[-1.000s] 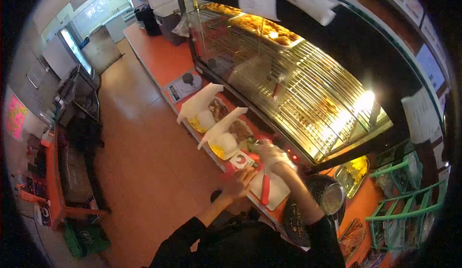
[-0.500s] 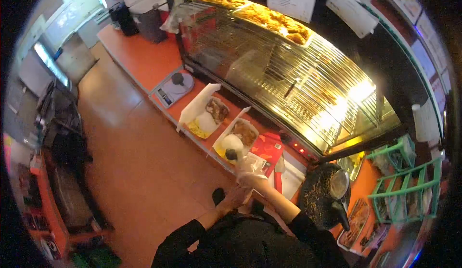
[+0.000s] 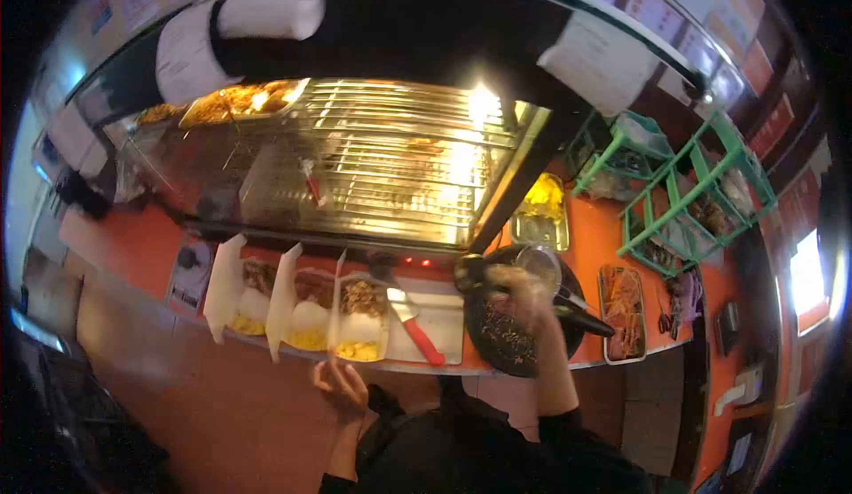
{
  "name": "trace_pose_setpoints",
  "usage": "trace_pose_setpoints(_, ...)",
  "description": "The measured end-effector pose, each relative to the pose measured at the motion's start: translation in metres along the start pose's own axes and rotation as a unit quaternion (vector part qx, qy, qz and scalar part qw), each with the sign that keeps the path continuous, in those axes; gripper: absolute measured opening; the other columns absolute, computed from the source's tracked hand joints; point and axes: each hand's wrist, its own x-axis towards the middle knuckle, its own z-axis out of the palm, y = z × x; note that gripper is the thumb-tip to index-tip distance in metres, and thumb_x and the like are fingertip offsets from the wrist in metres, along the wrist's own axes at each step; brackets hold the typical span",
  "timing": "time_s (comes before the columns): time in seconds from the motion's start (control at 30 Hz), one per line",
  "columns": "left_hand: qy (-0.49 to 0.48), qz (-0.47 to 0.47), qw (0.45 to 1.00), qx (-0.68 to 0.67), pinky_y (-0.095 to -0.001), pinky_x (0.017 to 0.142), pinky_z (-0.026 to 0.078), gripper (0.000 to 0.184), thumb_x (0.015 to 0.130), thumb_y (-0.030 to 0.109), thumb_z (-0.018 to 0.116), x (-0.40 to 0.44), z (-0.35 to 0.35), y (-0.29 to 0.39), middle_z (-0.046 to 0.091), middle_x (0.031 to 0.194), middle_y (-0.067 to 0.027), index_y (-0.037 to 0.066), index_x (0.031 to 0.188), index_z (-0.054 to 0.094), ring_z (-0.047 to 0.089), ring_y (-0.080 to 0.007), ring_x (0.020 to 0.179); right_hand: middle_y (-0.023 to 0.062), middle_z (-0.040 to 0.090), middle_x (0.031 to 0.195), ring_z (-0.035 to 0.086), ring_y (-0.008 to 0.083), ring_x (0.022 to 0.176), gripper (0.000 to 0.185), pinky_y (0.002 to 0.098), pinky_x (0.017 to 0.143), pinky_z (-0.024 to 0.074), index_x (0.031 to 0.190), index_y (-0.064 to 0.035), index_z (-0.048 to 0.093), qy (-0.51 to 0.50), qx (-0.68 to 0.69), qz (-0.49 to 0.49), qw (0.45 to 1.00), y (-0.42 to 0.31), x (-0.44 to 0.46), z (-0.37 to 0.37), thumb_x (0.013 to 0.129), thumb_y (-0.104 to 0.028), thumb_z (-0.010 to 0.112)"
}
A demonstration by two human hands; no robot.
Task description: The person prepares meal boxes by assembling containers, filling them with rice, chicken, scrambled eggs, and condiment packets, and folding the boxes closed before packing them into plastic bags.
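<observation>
My right hand (image 3: pixel 524 294), smeared by motion, is over a dark round board (image 3: pixel 501 330) strewn with bits. From its fingers sticks out a black, rounded utensil (image 3: pixel 472 274), perhaps a spoon. Below the front counter edge is my left hand (image 3: pixel 342 390), fingers apart and holding nothing. Just above it stands a white takeaway box (image 3: pixel 383 330) with chopped meat, rice and yellow food. Two similar boxes, a middle one (image 3: pixel 282 299) and a left one (image 3: pixel 224 294), stand beside it with lids raised. A red-handled knife (image 3: pixel 417 336) lies on a white tray (image 3: pixel 444 303).
A scale (image 3: pixel 186 285) sits left of the boxes. Behind is a lit glass warmer (image 3: pixel 390 165). To the right are a strainer (image 3: pixel 540 263), a metal tray of yellow food (image 3: pixel 543 214), a meat tray (image 3: pixel 623 312) and green racks (image 3: pixel 674 188).
The view has turned to the right. My hands, close together at the boxes before, are now apart. My right hand has moved over the round board; my left is lower, by the counter edge.
</observation>
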Motion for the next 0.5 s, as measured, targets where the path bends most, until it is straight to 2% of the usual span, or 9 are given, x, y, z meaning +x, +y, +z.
trace_pose_setpoints(0.07, 0.041, -0.045, 0.996, 0.057, -0.0444, 0.091, 0.031, 0.024, 0.087, 0.012, 0.049, 0.005, -0.008, 0.015, 0.034, 0.106, -0.0166, -0.001, 0.105, 0.057, 0.033, -0.0296, 0.104, 0.0116, 0.061, 0.104, 0.059, 0.0191, 0.088, 0.025, 0.0288, 0.069, 0.0498, 0.108, -0.005, 0.062, 0.094, -0.197, -0.127, 0.967, -0.008, 0.026, -0.066, 0.086, -0.011, 0.052)
trace_pose_setpoints(0.13, 0.018, -0.039, 0.997, 0.068, -0.0443, 0.09, 0.03, 0.02, 0.085, 0.01, 0.05, -0.005, 0.0, 0.026, 0.034, 0.106, -0.0164, 0.0, 0.101, 0.058, 0.032, -0.0296, 0.104, 0.0125, 0.061, 0.105, 0.06, 0.0174, 0.084, 0.03, 0.0258, 0.063, 0.0482, 0.114, -0.0073, 0.061, 0.238, -0.565, -0.288, 0.736, 0.001, 0.073, -0.121, 0.089, -0.006, 0.044)
trace_pose_setpoints(0.2, -0.001, 0.015, 0.999, 0.037, -0.0432, 0.084, 0.037, 0.015, 0.076, 0.002, 0.053, 0.005, -0.002, 0.065, 0.039, 0.104, -0.0172, 0.002, 0.09, 0.059, 0.039, -0.0316, 0.101, 0.0086, 0.056, 0.076, 0.054, 0.0154, 0.062, 0.023, 0.0324, 0.048, 0.0422, 0.101, -0.0054, 0.063, 0.155, -0.481, -0.287, 0.814, 0.034, 0.157, -0.186, 0.091, -0.019, 0.048)
trace_pose_setpoints(0.27, -0.137, 0.041, 0.988, -0.065, -0.04, 0.081, 0.041, 0.016, 0.075, 0.001, 0.05, 0.028, -0.003, 0.129, 0.048, 0.094, -0.0126, 0.005, 0.085, 0.062, 0.046, -0.0278, 0.094, 0.0068, 0.053, 0.065, 0.052, 0.0155, 0.055, 0.026, 0.0362, 0.044, 0.0407, 0.082, -0.0055, 0.065, 0.28, -0.717, -0.207, 0.604, -0.005, 0.151, -0.16, 0.091, -0.025, 0.05)
trace_pose_setpoints(0.33, -0.233, 0.066, 0.92, -0.309, -0.0332, 0.077, 0.045, 0.017, 0.081, 0.009, 0.053, 0.024, 0.053, 0.141, 0.061, 0.089, -0.0117, 0.001, 0.094, 0.062, 0.057, -0.0266, 0.087, 0.0073, 0.055, 0.059, 0.052, 0.0165, 0.05, 0.032, 0.0368, 0.042, 0.0415, 0.072, -0.0072, 0.065, 0.303, -0.696, -0.237, 0.606, 0.002, 0.17, -0.165, 0.089, -0.032, 0.053)
trace_pose_setpoints(0.37, -0.325, -0.002, 0.866, -0.381, -0.0307, 0.08, 0.045, 0.02, 0.087, 0.011, 0.052, 0.014, 0.071, 0.165, 0.061, 0.096, -0.0115, 0.0, 0.102, 0.061, 0.058, -0.023, 0.09, 0.0087, 0.061, 0.068, 0.053, 0.017, 0.05, 0.027, 0.0357, 0.045, 0.045, 0.092, -0.0061, 0.064, 0.221, -0.724, -0.135, 0.64, -0.015, 0.17, -0.161, 0.086, -0.032, 0.057)
trace_pose_setpoints(0.4, -0.445, 0.009, 0.81, -0.381, -0.0306, 0.086, 0.045, 0.029, 0.091, 0.016, 0.052, 0.012, 0.089, 0.184, 0.057, 0.113, -0.0108, 0.002, 0.116, 0.056, 0.056, -0.0198, 0.1, 0.0128, 0.061, 0.086, 0.058, 0.0241, 0.071, 0.033, 0.0389, 0.062, 0.0479, 0.099, -0.0053, 0.063, 0.225, -0.69, -0.047, 0.686, -0.043, 0.142, -0.13, 0.087, -0.034, 0.054)
trace_pose_setpoints(0.47, -0.469, -0.037, 0.693, -0.546, -0.0357, 0.105, 0.03, 0.043, 0.094, 0.02, 0.046, 0.005, 0.116, 0.234, 0.043, 0.133, -0.0139, 0.003, 0.133, 0.04, 0.041, -0.0213, 0.125, 0.0129, 0.061, 0.087, 0.058, 0.0239, 0.072, 0.033, 0.0381, 0.063, 0.0478, 0.102, -0.0048, 0.061, 0.215, -0.676, -0.129, 0.693, -0.024, 0.15, -0.13, 0.087, -0.033, 0.054)
trace_pose_setpoints(0.5, -0.461, -0.04, 0.701, -0.543, -0.0357, 0.105, 0.03, 0.043, 0.094, 0.02, 0.046, 0.005, 0.124, 0.257, 0.043, 0.133, -0.0139, 0.003, 0.133, 0.04, 0.041, -0.0213, 0.125, 0.013, 0.061, 0.088, 0.057, 0.0237, 0.073, 0.033, 0.0378, 0.063, 0.0478, 0.103, -0.0046, 0.06, 0.214, -0.664, -0.181, 0.693, -0.009, 0.148, -0.132, 0.087, -0.032, 0.053)
